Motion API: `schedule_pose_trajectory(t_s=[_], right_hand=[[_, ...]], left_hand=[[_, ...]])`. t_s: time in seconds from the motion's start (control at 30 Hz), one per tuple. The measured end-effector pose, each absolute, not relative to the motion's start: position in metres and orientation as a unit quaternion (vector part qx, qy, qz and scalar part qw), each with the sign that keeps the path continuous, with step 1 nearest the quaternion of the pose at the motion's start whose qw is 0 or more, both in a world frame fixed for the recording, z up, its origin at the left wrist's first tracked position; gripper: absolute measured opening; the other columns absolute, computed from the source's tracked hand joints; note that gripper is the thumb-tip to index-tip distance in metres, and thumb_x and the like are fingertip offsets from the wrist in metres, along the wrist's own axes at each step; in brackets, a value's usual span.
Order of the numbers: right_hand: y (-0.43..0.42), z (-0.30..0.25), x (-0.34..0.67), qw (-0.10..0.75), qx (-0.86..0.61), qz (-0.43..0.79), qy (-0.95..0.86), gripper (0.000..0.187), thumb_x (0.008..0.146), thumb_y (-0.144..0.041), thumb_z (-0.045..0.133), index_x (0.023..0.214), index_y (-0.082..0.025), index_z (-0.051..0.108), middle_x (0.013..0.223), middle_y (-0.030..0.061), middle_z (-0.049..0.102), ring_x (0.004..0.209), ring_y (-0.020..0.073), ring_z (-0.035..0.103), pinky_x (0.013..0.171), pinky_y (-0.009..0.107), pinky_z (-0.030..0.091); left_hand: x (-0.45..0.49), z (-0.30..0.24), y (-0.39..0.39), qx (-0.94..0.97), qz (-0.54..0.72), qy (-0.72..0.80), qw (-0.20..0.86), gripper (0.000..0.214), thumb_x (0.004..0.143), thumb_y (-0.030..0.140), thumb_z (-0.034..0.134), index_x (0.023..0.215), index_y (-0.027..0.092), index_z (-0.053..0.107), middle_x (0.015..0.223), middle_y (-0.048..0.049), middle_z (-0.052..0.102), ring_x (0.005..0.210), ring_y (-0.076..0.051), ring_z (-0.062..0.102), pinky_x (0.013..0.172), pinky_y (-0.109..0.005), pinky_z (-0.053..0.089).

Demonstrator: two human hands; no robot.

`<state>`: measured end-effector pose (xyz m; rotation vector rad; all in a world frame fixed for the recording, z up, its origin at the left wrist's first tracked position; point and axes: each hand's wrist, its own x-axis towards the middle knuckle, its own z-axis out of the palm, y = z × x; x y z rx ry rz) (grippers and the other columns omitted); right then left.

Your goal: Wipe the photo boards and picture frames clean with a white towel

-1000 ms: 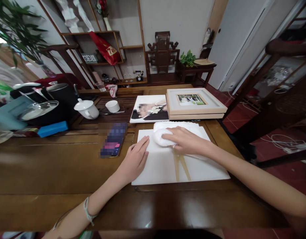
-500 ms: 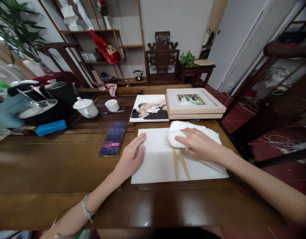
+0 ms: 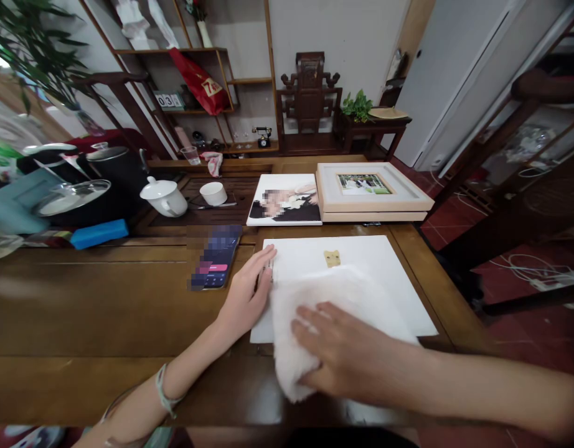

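Note:
A flat white panel [image 3: 399,286] lies on the brown wooden table in front of me. Near its top shows a small tan piece [image 3: 332,258] with two dark dots; the cloth covers what lies below it. My left hand [image 3: 244,292] rests at the panel's left edge, fingers stretched out and holding nothing. Under my right hand [image 3: 343,354] is a fluffy white cloth [image 3: 287,317], which it presses onto the panel's lower part. The cloth hangs past the panel's near edge. Motion blurs the right fingers a little.
Beyond the panel lie a photo print [image 3: 287,208] and stacked pale wooden frames [image 3: 375,205]. Left of the panel is a phone [image 3: 220,258]. Farther left are a blue block [image 3: 99,234], a lidded white cup [image 3: 163,198], a small white bowl [image 3: 213,193] and a dark pot [image 3: 76,208].
My right hand has drawn the white cloth from the panel's upper right toward me and leftward. The tan piece's top is uncovered, its two legs now covered. My left hand stays in place.

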<state>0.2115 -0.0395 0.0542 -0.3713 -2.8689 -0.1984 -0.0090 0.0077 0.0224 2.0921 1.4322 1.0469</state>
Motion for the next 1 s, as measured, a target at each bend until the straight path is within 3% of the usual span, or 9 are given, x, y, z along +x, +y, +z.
schedule_pose_trajectory(t_s=[0.07, 0.13, 0.3, 0.5, 0.63, 0.73, 0.83, 1.0], right_hand=[[-0.023, 0.062, 0.228, 0.065, -0.184, -0.045, -0.98, 0.016, 0.087, -0.017, 0.058, 0.097, -0.025, 0.068, 0.113, 0.0149, 0.064, 0.109, 0.0329, 0.058, 0.082, 0.047, 0.047], [0.002, 0.065, 0.235, 0.035, -0.24, -0.044, -0.969, 0.032, 0.082, -0.009, 0.059, 0.109, -0.023, 0.066, 0.118, 0.0167, 0.061, 0.113, 0.0339, 0.055, 0.086, 0.049, 0.046], [0.046, 0.055, 0.214, 0.037, -0.311, -0.073, -0.947, 0.044, 0.081, -0.002, 0.049, 0.121, -0.015, 0.062, 0.132, 0.0226, 0.053, 0.125, 0.0388, 0.046, 0.096, 0.058, 0.038], [0.004, 0.045, 0.186, 0.097, -0.206, -0.114, -0.967, 0.028, 0.097, -0.02, 0.042, 0.106, -0.025, 0.068, 0.128, 0.0183, 0.058, 0.119, 0.0371, 0.054, 0.092, 0.061, 0.042], [-0.038, 0.052, 0.211, 0.134, -0.141, -0.077, -0.978, 0.02, 0.095, -0.026, 0.05, 0.09, -0.026, 0.069, 0.124, 0.0155, 0.061, 0.115, 0.0362, 0.056, 0.088, 0.057, 0.046], [-0.037, 0.06, 0.25, 0.116, -0.218, -0.04, -0.968, 0.012, 0.087, -0.02, 0.059, 0.09, -0.025, 0.07, 0.123, 0.0141, 0.061, 0.115, 0.0356, 0.056, 0.087, 0.053, 0.048], [-0.009, 0.057, 0.29, 0.082, -0.331, -0.05, -0.939, 0.035, 0.074, -0.006, 0.059, 0.104, -0.02, 0.068, 0.127, 0.018, 0.059, 0.118, 0.0372, 0.055, 0.09, 0.053, 0.047], [0.036, 0.044, 0.316, 0.117, -0.43, -0.048, -0.894, 0.048, 0.068, -0.001, 0.049, 0.111, -0.013, 0.064, 0.135, 0.0224, 0.052, 0.127, 0.0366, 0.047, 0.099, 0.055, 0.041]], left_hand=[[-0.008, 0.021, 0.006, 0.766, 0.344, 0.508, 0.192, 0.04, 0.097, 0.029, 0.04, 0.128, 0.012, 0.058, 0.142, -0.0143, 0.053, 0.133, -0.025, 0.047, 0.113, -0.045, 0.036], [-0.007, 0.019, 0.005, 0.778, 0.319, 0.504, 0.195, 0.04, 0.096, 0.028, 0.04, 0.128, 0.013, 0.059, 0.141, -0.0139, 0.054, 0.133, -0.026, 0.048, 0.113, -0.047, 0.036], [-0.009, 0.019, 0.008, 0.778, 0.302, 0.505, 0.221, 0.037, 0.095, 0.026, 0.04, 0.125, 0.016, 0.06, 0.136, -0.0117, 0.059, 0.13, -0.026, 0.051, 0.113, -0.045, 0.036], [-0.015, 0.022, 0.013, 0.713, 0.369, 0.55, 0.228, 0.036, 0.097, 0.026, 0.035, 0.125, 0.018, 0.056, 0.126, -0.0095, 0.064, 0.119, -0.023, 0.059, 0.105, -0.041, 0.042], [-0.013, 0.023, 0.011, 0.751, 0.334, 0.527, 0.216, 0.033, 0.095, 0.026, 0.041, 0.123, 0.018, 0.056, 0.127, -0.0108, 0.063, 0.123, -0.024, 0.056, 0.107, -0.042, 0.04], [-0.01, 0.024, 0.008, 0.779, 0.304, 0.504, 0.215, 0.029, 0.093, 0.026, 0.045, 0.118, 0.019, 0.06, 0.131, -0.0107, 0.061, 0.131, -0.026, 0.049, 0.111, -0.045, 0.036], [-0.009, 0.023, 0.006, 0.785, 0.283, 0.504, 0.222, 0.027, 0.093, 0.027, 0.047, 0.114, 0.021, 0.062, 0.134, -0.0103, 0.059, 0.136, -0.028, 0.044, 0.112, -0.047, 0.035], [-0.009, 0.023, 0.005, 0.776, 0.279, 0.531, 0.192, 0.027, 0.091, 0.028, 0.05, 0.114, 0.021, 0.061, 0.14, -0.013, 0.05, 0.13, -0.03, 0.048, 0.108, -0.049, 0.038]])
